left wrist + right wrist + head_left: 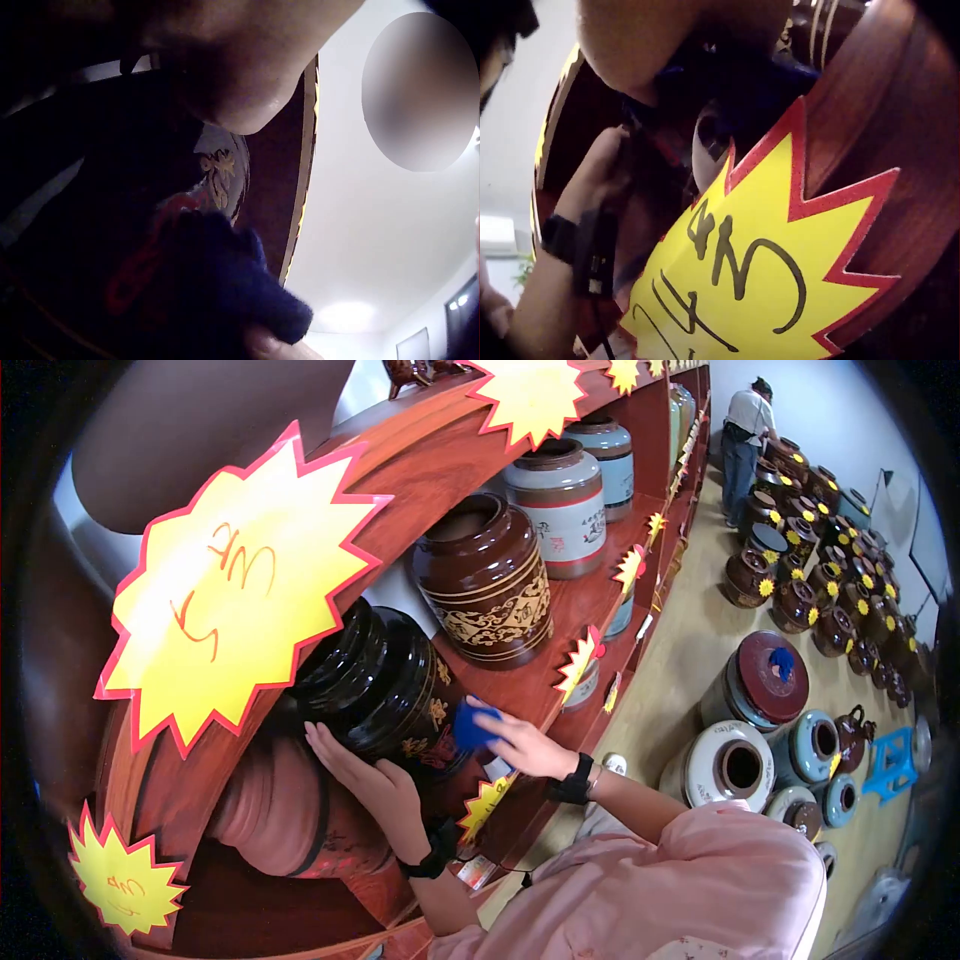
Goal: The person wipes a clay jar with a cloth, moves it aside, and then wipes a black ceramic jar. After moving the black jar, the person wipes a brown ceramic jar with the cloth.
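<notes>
A glossy black jar with gold and red decoration leans on the shelf. My left hand rests against its side, fingers stretched out along the dark glaze. In my right hand is a blue cloth, held against the decorated face of the jar. The left wrist view shows the same cloth bunched over the red marking, with a fingertip at its lower edge. In the right wrist view, a yellow starburst price tag covers much of the work.
Beside the black jar stand a brown jar with a gold band and a grey-white jar. A reddish-brown jar lies below. Price tags stick out from the shelf edge. Many jars fill the floor, where another person stands.
</notes>
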`<control>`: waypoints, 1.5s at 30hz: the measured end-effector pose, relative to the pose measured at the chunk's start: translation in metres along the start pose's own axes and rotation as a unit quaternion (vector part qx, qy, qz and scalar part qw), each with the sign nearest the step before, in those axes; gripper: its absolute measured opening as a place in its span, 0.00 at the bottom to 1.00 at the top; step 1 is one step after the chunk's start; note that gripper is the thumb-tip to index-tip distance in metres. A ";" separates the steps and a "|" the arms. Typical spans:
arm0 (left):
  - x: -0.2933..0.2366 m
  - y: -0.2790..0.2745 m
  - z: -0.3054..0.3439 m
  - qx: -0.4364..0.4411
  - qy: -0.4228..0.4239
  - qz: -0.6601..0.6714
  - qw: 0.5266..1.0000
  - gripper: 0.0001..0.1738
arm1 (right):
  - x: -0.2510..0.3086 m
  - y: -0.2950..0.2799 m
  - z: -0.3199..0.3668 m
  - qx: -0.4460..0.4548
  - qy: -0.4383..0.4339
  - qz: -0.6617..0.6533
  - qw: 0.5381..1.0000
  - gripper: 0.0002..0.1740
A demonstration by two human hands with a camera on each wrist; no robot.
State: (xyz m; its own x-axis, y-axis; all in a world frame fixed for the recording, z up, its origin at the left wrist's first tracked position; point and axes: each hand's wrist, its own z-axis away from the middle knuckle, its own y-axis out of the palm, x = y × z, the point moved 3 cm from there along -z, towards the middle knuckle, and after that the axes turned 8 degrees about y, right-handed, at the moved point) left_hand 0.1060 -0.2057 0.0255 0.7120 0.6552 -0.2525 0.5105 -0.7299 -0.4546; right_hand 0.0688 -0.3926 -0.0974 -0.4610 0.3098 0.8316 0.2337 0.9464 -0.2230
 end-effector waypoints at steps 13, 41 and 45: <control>0.001 -0.001 0.013 0.018 -0.030 0.031 0.999 0.44 | -0.073 0.014 -0.036 0.005 0.271 -0.312 0.910 0.20; 0.038 0.024 0.104 0.095 -0.184 0.144 0.968 0.55 | -0.076 0.013 -0.122 0.044 0.396 -0.308 0.864 0.26; 0.025 0.025 0.095 0.085 -0.199 0.102 0.971 0.62 | -0.071 0.016 -0.126 0.092 0.402 -0.315 0.855 0.29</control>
State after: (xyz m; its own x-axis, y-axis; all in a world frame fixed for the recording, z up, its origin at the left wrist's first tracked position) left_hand 0.0910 -0.1885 -0.0732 0.5296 0.5486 -0.6470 0.2674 -0.8318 -0.4864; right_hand 0.2131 -0.4110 -0.0962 0.3088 -0.3597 0.8805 -0.0169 0.9235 0.3832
